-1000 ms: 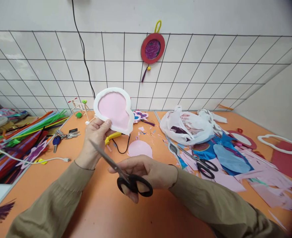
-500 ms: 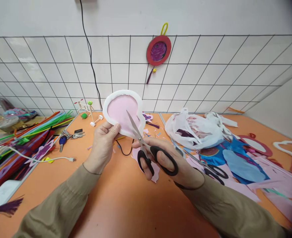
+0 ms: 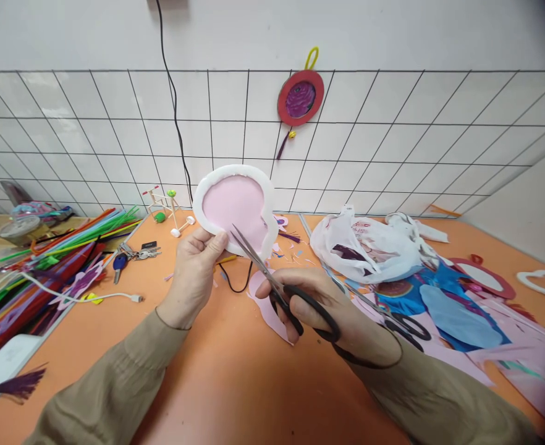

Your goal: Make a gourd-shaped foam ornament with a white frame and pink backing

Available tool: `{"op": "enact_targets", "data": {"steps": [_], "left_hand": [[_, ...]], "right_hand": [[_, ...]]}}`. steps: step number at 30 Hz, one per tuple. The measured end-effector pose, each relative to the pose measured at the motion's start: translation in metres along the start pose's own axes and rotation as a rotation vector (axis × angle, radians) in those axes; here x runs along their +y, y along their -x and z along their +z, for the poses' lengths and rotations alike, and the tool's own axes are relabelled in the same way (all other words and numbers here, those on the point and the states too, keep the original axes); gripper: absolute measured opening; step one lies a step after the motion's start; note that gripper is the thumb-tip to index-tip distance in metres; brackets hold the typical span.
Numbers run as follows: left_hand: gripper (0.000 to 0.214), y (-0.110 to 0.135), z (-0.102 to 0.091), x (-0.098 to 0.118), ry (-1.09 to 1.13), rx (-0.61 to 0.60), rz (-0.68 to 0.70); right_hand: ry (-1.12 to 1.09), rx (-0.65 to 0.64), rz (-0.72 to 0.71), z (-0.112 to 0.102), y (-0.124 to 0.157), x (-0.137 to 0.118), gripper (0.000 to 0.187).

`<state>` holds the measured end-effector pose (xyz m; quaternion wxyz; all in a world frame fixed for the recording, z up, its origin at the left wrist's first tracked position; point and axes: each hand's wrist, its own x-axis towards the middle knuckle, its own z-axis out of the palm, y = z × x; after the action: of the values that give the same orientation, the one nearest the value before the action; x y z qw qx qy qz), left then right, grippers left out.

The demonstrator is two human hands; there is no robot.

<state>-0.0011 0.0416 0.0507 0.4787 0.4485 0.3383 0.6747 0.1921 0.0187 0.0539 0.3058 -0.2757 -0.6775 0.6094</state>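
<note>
My left hand (image 3: 197, 272) pinches the lower left edge of a rounded white foam frame (image 3: 202, 216) with a pink sheet (image 3: 235, 201) across its opening. The frame is held up above the table, facing me. In my right hand (image 3: 332, 303) are black-handled scissors (image 3: 266, 272), thumb and fingers through the loops. Their blades point up and left, in front of the frame's lower part, and look nearly closed. Whether the tips touch the frame I cannot tell. Below the scissors a pink cut-out scrap (image 3: 270, 318) lies on the orange table (image 3: 217, 383).
A white plastic bag (image 3: 388, 247), a second pair of scissors (image 3: 405, 327) and blue and pink sheets lie at the right. Coloured pipe cleaners (image 3: 59, 266), keys (image 3: 147, 250) and a white cable (image 3: 115, 296) are at the left. A red round ornament (image 3: 300, 99) hangs on the tiled wall.
The scissors have moved slightly down and away from the frame's middle, and their blades have come closer together. The frame stays in my left hand. The whole view has shifted slightly.
</note>
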Motion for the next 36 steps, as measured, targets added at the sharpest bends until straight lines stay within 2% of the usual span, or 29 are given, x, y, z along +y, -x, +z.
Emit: {"op": "enact_targets", "data": {"steps": [8,18,36], "left_hand": [[0.023,0.000,-0.004,-0.002,-0.034,-0.029,0.022],[0.025,-0.001,-0.003,-0.001,0.022,-0.019,-0.015],[0.024,-0.002,-0.003,-0.004,0.035,-0.002,-0.009]], "right_hand": [[0.000,0.002,0.068,0.002,0.000,-0.011,0.046],[-0.001,-0.019,0.087,-0.001,0.000,-0.012,0.051],[0.007,-0.033,0.099,0.001,-0.005,-0.010,0.041]]}}
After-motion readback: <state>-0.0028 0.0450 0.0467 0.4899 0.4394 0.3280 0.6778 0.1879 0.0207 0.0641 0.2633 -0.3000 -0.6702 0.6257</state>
